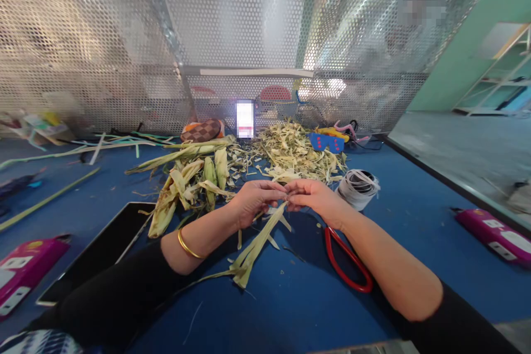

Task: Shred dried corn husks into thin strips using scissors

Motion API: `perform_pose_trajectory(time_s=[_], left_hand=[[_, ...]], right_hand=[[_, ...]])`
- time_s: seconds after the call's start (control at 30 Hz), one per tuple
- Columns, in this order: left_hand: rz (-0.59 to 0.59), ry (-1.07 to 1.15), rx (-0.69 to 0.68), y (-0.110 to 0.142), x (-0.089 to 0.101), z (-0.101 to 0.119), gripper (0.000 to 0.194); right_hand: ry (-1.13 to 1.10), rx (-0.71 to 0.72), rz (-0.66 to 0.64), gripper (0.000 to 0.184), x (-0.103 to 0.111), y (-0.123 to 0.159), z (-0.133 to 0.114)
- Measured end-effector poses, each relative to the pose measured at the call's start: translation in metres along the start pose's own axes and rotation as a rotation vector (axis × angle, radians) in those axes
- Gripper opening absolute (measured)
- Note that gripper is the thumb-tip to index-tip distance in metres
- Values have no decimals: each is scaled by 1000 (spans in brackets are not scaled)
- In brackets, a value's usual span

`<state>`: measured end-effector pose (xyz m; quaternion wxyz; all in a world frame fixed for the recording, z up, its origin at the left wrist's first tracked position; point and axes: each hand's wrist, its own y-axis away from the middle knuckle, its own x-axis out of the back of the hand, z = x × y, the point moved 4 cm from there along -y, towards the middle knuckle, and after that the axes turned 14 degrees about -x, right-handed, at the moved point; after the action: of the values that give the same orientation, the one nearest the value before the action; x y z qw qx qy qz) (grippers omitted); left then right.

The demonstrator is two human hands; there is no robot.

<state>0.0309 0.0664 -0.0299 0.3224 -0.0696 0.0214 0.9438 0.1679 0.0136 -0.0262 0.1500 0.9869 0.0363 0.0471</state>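
My left hand (255,199) and my right hand (313,198) meet fingertip to fingertip above the blue table (269,310). Both pinch the top end of a bundle of dried corn-husk strips (255,249), which hangs down toward me and splays at its lower end. A gold bangle (186,246) sits on my left wrist. Whole husks (186,185) lie just left of my left hand. Beyond my hands is a heap of shredded husk (294,152).
Red-handled scissors (346,263) lie under my right forearm. A spool of pale cord (357,188) stands to the right. A dark tablet (99,249) and a pink case (25,268) lie left, another pink case (493,229) right. A perforated metal screen (249,38) closes the back.
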Motion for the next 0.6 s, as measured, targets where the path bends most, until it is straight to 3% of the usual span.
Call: perform_pose_trajectory(time_s=[0.27,0.5,0.6], left_hand=[[6,-269,-227,2,-4,15,9],[25,-372,-251,3,-4,16,7],[35,-513,-328,3,-2,17,7]], right_hand=[[44,7,74,20,0,0,-2],[65,48,121,19,0,-1,-1],[102,98,135,21,-2,1,-4]])
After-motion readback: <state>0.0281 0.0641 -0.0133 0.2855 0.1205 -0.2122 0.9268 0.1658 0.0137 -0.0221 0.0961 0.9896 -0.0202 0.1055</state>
